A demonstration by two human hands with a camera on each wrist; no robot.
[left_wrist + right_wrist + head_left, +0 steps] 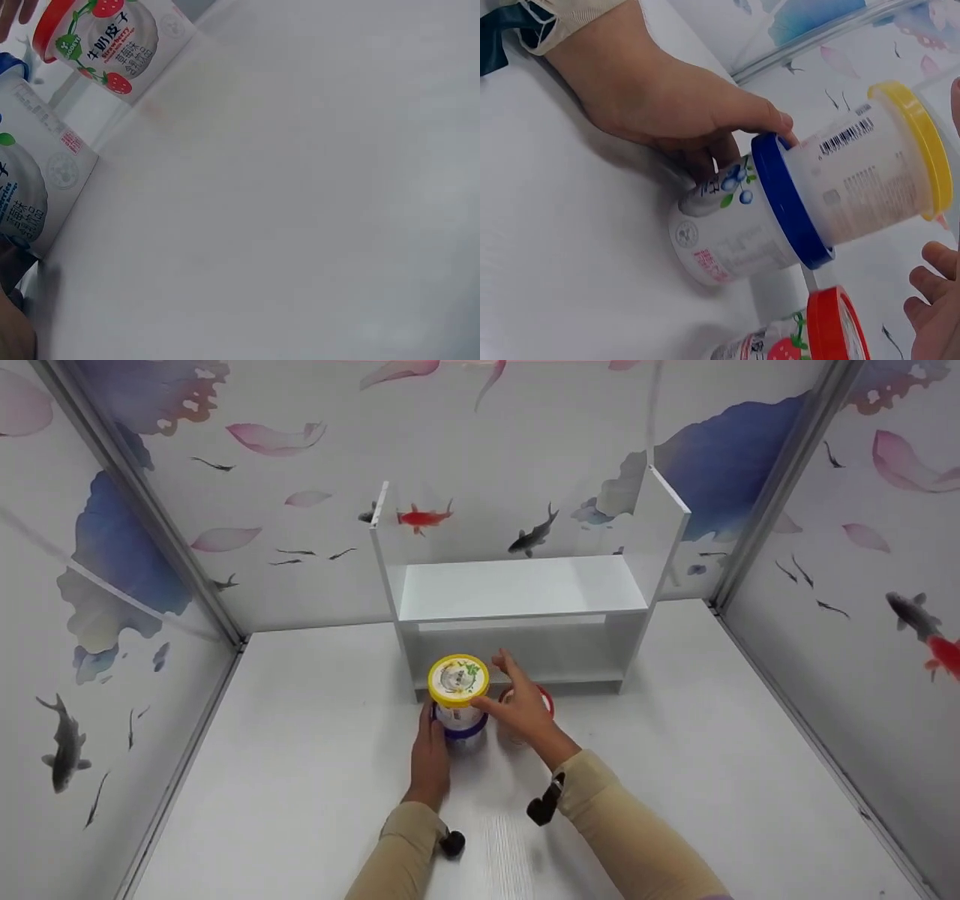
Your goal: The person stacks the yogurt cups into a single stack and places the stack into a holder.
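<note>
A tub with a yellow lid (459, 679) stands on top of a tub with a blue lid (727, 240), and both are upright on the table. My left hand (430, 765) holds the lower, blue-lidded tub, its thumb by the blue rim and its fingers around the side in the right wrist view. Close to the yellow lid, my right hand (529, 716) has its thumb at the lid's edge and its fingers spread. Partly behind that hand is a third tub, red-lidded with strawberries printed on it (124, 49).
Just behind the tubs stands a white two-level shelf (525, 589) with tall side panels. Patterned walls (300, 510) with fish and petals enclose the white table (315, 750) at the back and both sides.
</note>
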